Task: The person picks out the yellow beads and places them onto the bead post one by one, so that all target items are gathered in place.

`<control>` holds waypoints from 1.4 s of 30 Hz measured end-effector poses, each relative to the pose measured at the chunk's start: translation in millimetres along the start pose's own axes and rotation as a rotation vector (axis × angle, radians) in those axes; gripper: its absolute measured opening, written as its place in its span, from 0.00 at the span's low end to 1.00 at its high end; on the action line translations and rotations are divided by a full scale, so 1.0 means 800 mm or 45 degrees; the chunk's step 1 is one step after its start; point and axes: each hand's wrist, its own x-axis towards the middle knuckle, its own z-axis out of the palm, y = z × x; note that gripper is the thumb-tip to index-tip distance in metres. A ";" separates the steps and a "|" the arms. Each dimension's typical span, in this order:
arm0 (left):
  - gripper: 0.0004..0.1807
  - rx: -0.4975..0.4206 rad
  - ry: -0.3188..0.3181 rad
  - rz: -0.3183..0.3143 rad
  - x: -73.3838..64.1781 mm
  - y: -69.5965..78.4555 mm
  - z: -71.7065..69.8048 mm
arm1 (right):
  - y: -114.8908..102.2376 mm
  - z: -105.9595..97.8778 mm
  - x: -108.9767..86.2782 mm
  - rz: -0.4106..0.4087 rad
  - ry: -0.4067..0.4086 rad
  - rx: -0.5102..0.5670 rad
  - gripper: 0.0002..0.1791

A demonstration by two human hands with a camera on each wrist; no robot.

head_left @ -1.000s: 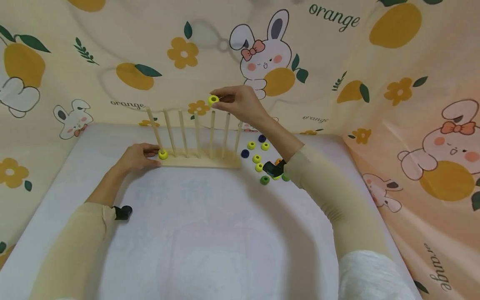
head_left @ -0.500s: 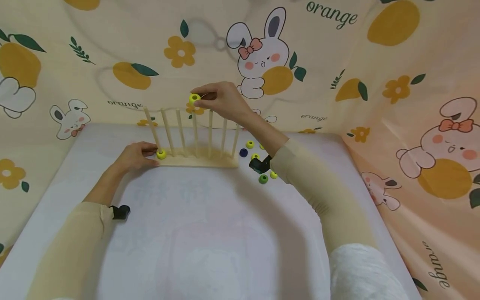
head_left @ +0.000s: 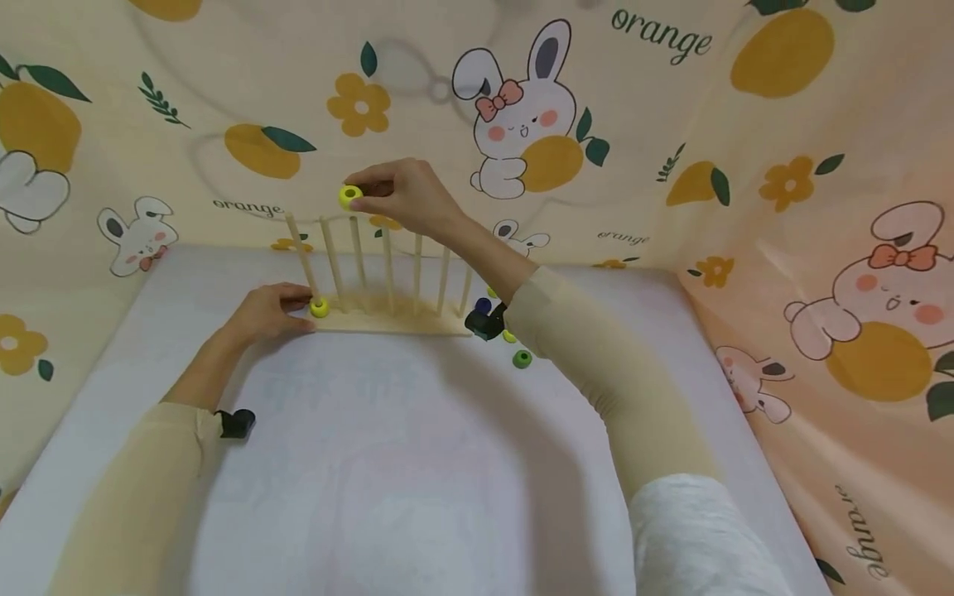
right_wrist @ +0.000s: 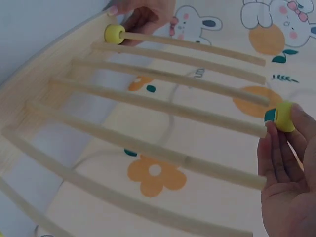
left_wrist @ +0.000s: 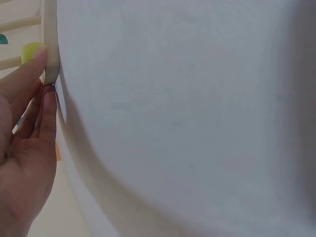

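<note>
My right hand pinches a yellow bead between thumb and fingers, up at the level of the peg tops and near the third peg from the left. Below it stands a wooden peg rack, a flat base with a row of several upright pegs. Another yellow bead sits at the foot of the leftmost peg, threaded on it, as the right wrist view also shows. My left hand grips the left end of the base; in the left wrist view the thumb and fingers close about its corner.
Right of the rack lie loose beads, among them a green bead and a dark blue bead, partly covered by my right wrist's black camera. A printed cloth hangs behind the white table.
My right hand has moved left along the peg tops, carrying the yellow bead from near the fifth peg to near the third. My left hand stays at the base's end.
</note>
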 end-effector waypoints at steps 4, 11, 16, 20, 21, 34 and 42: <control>0.39 0.002 -0.024 -0.022 0.002 0.001 -0.001 | -0.001 0.007 0.008 0.001 -0.008 -0.023 0.19; 0.39 0.014 -0.043 -0.010 0.007 0.005 -0.006 | -0.011 0.019 0.024 -0.008 -0.027 -0.042 0.20; 0.39 0.003 -0.051 0.008 0.006 0.004 -0.005 | -0.018 0.029 0.030 0.001 -0.049 -0.022 0.19; 0.39 -0.005 -0.068 -0.014 0.004 -0.002 -0.004 | -0.022 0.040 0.035 0.005 -0.077 -0.001 0.19; 0.39 -0.009 -0.073 -0.019 0.003 -0.002 -0.004 | -0.022 0.043 0.036 0.006 -0.089 0.006 0.19; 0.39 -0.076 -0.088 -0.034 0.002 0.001 -0.005 | -0.031 0.059 0.048 0.026 -0.172 -0.070 0.20; 0.39 -0.088 -0.090 -0.045 0.000 0.002 -0.006 | -0.033 0.061 0.049 0.050 -0.216 -0.115 0.20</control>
